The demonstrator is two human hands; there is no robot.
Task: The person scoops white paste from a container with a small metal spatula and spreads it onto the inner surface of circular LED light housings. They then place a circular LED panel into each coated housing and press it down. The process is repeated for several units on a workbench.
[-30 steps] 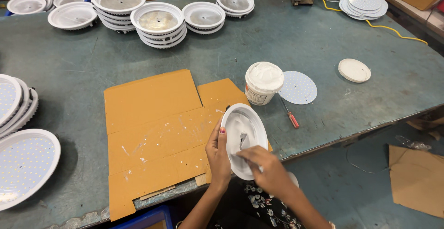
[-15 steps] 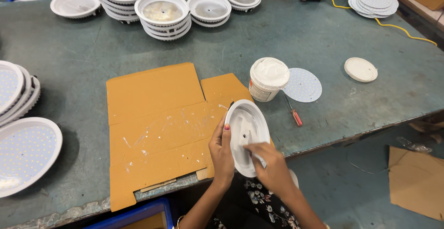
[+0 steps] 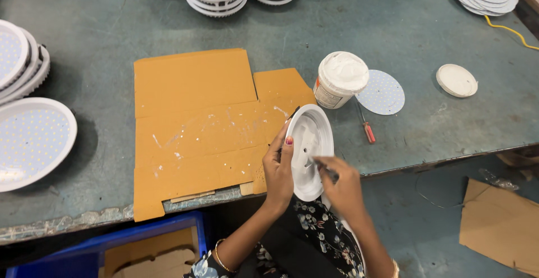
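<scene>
White round housing, tilted on edge over the cardboard sheet's right end

I log my left hand (image 3: 279, 165) with fingers wrapped on the white housing (image 3: 310, 151) rim; my right hand (image 3: 342, 185) has fingers pinched narrow on a small brush (image 3: 323, 167) touching the housing's inside. Right of the cardboard sheet (image 3: 202, 126): an open paste tub (image 3: 340, 80), a perforated white disc (image 3: 383, 92), a red-handled screwdriver (image 3: 366, 127), all on the table (image 3: 112, 42). I judge: keep the rim steady, stroke lightly, spread thin.
</scene>
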